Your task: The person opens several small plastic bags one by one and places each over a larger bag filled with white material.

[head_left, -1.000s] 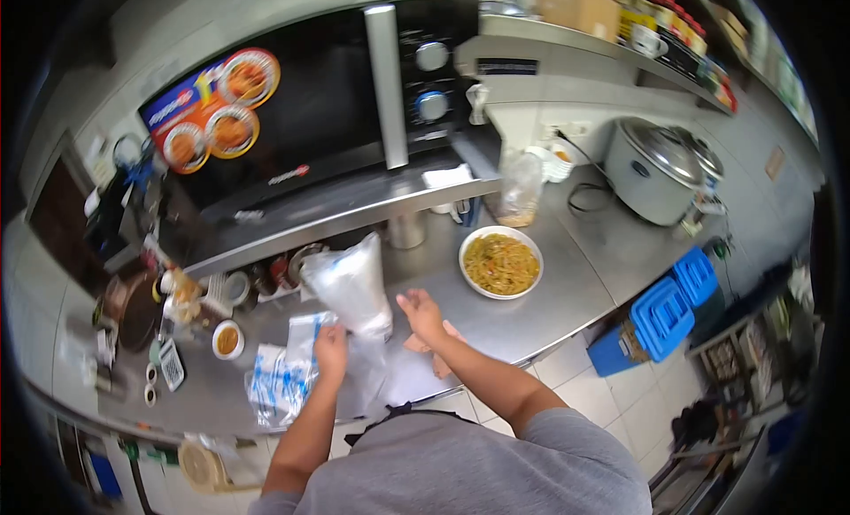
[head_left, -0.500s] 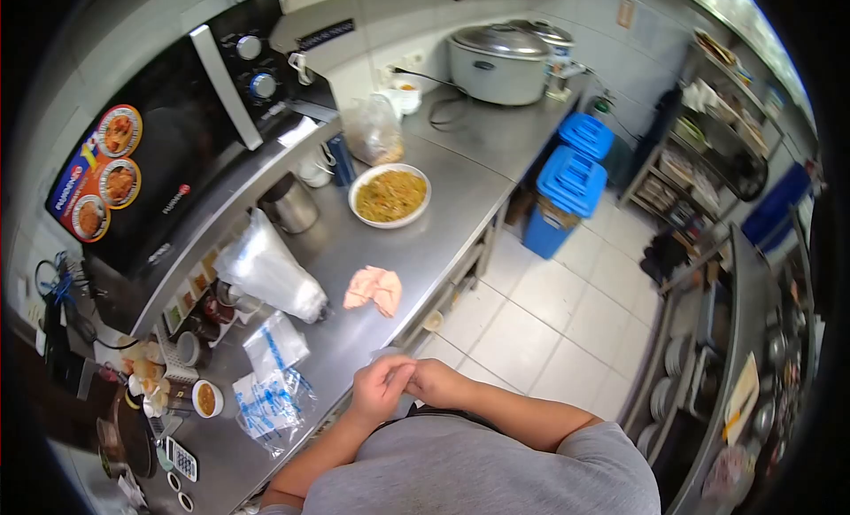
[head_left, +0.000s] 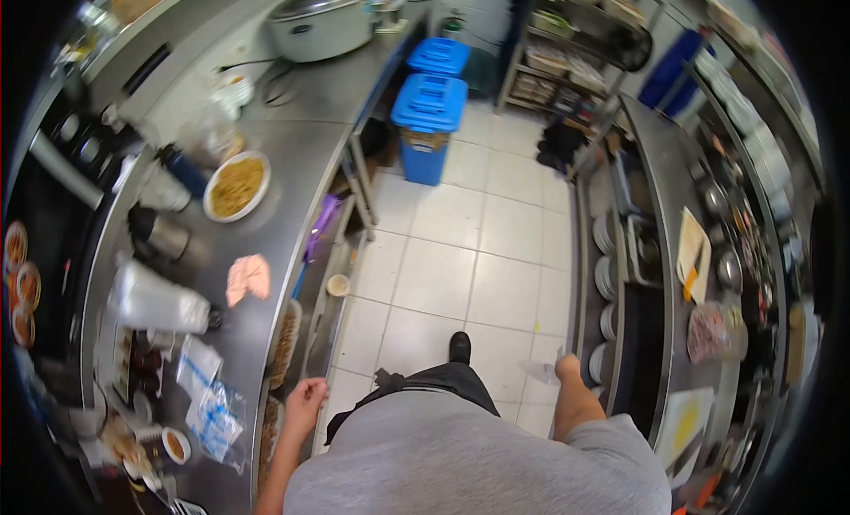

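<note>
My left hand (head_left: 307,402) hangs beside the counter's front edge with its fingers curled in, and nothing shows in it. On the other side of my body, my right hand (head_left: 567,366) is closed on a thin clear plastic piece (head_left: 542,371), low over the floor tiles. Whether that plastic is a bag or a glove cannot be made out. Nearest my left hand on the steel counter (head_left: 257,338) lie a crumpled pink cloth (head_left: 248,279) and clear plastic packets with blue print (head_left: 217,418).
A white bowl of noodles (head_left: 237,186) and a roll of plastic bags (head_left: 159,298) are on the left counter. Blue lidded bins (head_left: 430,116) stand ahead. Along the right runs a steel counter (head_left: 660,205) with cutting boards (head_left: 693,249) and stacked plates beneath.
My hands, together in front of me before, have parted: the left toward the counter edge, the right out to the right with the plastic. The view has turned right, toward the aisle.
</note>
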`<state>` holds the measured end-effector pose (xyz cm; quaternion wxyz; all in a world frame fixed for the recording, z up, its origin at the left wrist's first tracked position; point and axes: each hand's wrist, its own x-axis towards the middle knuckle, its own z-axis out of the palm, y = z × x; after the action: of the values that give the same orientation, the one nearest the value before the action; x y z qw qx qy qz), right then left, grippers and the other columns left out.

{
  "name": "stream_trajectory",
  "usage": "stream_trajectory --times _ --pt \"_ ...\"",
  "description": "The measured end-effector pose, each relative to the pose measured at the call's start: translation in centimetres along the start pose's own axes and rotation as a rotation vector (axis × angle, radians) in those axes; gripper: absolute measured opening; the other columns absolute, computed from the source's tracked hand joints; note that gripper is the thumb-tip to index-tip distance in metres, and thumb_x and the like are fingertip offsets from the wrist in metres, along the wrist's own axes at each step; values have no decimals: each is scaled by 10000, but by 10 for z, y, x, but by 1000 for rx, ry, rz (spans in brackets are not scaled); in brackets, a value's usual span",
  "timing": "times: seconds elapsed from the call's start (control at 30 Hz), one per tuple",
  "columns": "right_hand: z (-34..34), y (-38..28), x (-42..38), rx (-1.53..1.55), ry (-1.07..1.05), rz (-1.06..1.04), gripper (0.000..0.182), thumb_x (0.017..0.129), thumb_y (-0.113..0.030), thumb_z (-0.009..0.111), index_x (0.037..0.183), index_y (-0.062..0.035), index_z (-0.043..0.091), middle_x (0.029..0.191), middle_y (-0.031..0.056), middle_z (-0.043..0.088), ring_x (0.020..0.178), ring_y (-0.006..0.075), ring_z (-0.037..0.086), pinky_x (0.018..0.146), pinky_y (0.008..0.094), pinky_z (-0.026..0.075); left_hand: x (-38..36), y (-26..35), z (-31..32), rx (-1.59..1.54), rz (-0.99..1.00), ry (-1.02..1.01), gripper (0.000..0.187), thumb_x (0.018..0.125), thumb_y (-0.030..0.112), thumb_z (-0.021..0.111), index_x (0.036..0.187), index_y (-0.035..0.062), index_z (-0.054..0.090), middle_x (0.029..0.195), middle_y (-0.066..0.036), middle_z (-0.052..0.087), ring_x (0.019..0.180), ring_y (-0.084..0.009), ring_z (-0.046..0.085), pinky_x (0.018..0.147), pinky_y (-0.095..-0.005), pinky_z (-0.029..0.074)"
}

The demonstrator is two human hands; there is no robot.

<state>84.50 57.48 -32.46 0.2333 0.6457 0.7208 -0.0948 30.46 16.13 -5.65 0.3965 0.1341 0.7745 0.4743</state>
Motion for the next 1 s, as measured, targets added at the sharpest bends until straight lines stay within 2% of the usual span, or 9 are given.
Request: stream_trajectory --times 0.13,0.17,0.23,0.3,0.43,0.53,0.67,0.8,1.0 --pt "-34 -26 23 230 43 1 226 806 -128 540 919 -27 707 979 218 669 967 371 632 859 435 505 -52 279 123 -342 445 -934 973 854 761 250 1388 -44 358 1412 -228 409 1312 -317 408 1071 -441 322" --pt "-41 -37 38 -194 -26 -447 212 782 -130 542 873 -35 709 927 207 670 922 367 629 826 449 502 -52 318 148 -402 446 -1318 1005 866 742 329 1450 -65 199 1521 -219 204 1393 -305 261 1135 -440 171" --pt "-94 -80 8 487 146 -340 185 800 -106 503 878 -16 645 874 214 661 884 399 617 770 484 492 -76 358 218 -726 420 -1630 979 867 742 299 1434 -54 246 1461 -229 296 1354 -317 312 1114 -443 216" --pt "-133 -95 -4 566 90 -307 169 807 -110 515 902 -18 620 858 240 645 855 435 605 762 510 481 -88 377 265 -889 197 -1630 951 870 731 299 1409 -52 310 1386 -237 433 1291 -323 430 1082 -447 317" --pt "-90 -44 11 698 38 -227 163 798 -134 570 893 -15 627 872 255 636 856 447 601 766 496 484 -54 370 343 -1129 29 -2014 899 907 662 349 1449 -40 205 1502 -207 261 1397 -340 259 1148 -468 206" --pt "-56 16 -5 673 17 -140 154 808 -136 582 882 -11 632 878 236 649 863 422 615 767 479 485 -22 368 349 -1128 -329 -1979 773 935 602 348 1420 1 319 1470 -207 318 1370 -275 325 1124 -471 261" --pt "-29 80 -7 804 107 275 136 772 -112 637 843 1 615 788 197 652 751 351 641 685 422 500 22 356 351 -547 -56 -1561 556 981 417 455 1309 -32 459 1199 -184 592 1140 -278 571 998 -400 427" --pt "-132 16 0 1023 162 -6 197 729 -113 716 810 12 586 698 117 620 647 205 580 614 346 471 84 244 356 760 675 -556 500 868 292 669 1268 34 515 1223 -142 574 1194 -289 506 996 -385 406" --pt "-334 -149 -88 1205 -465 -698 190 740 -61 759 852 -33 608 768 1 611 708 87 538 666 258 452 77 204 320 423 645 -545 501 787 284 741 1197 52 569 1188 -139 589 1127 -288 531 924 -392 429"
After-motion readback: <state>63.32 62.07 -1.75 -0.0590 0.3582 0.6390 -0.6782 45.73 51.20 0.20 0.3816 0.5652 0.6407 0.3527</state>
